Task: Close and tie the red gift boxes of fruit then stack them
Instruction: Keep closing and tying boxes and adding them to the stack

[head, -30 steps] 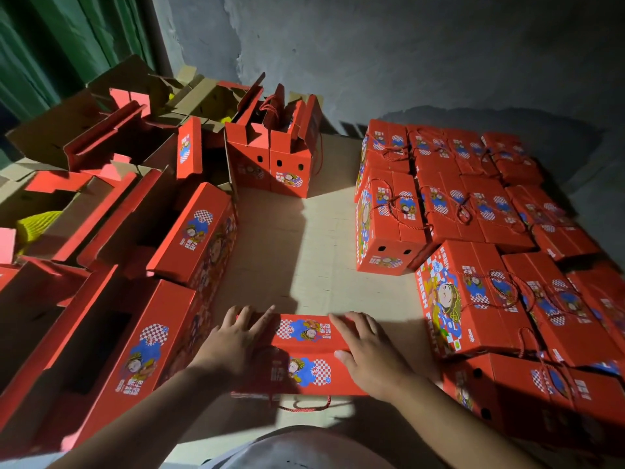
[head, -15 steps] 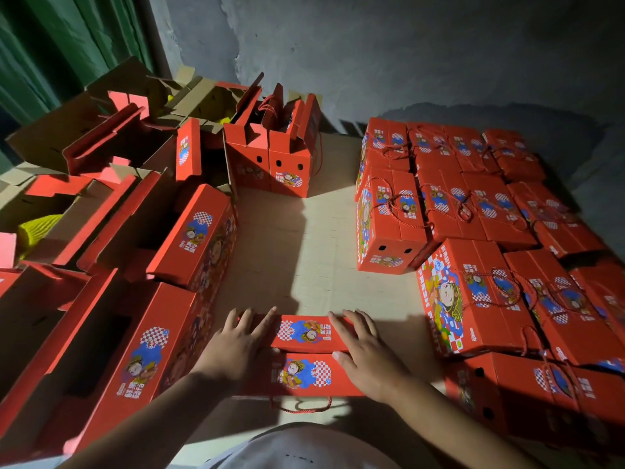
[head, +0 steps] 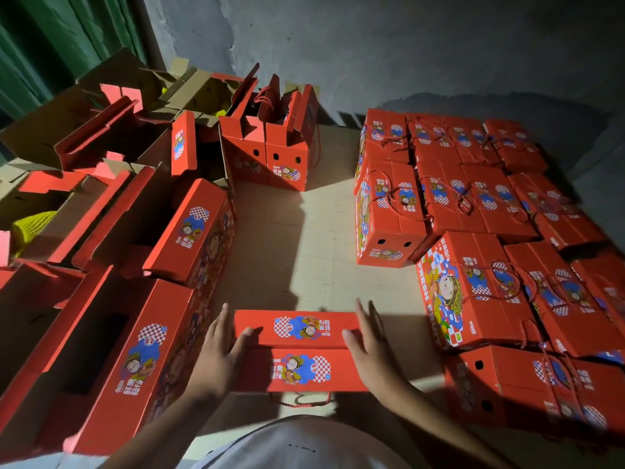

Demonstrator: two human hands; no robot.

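Far left, open red corrugated-card gift boxes [head: 142,353] lie with flaps up, waiting to be closed. At centre, on a pale cardboard sheet [head: 297,238], the left hand [head: 216,353] and right hand [head: 372,350] — both flat, fingers straight — press the two lid flaps of one gift box [head: 297,350] together; its red twisted cord [head: 301,401] hangs untied at the near edge. Right, tied boxes [head: 473,211] sit packed in stacked rows.

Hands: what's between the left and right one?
Head view: only the closed red box lies between the left hand and right hand, which press its ends.
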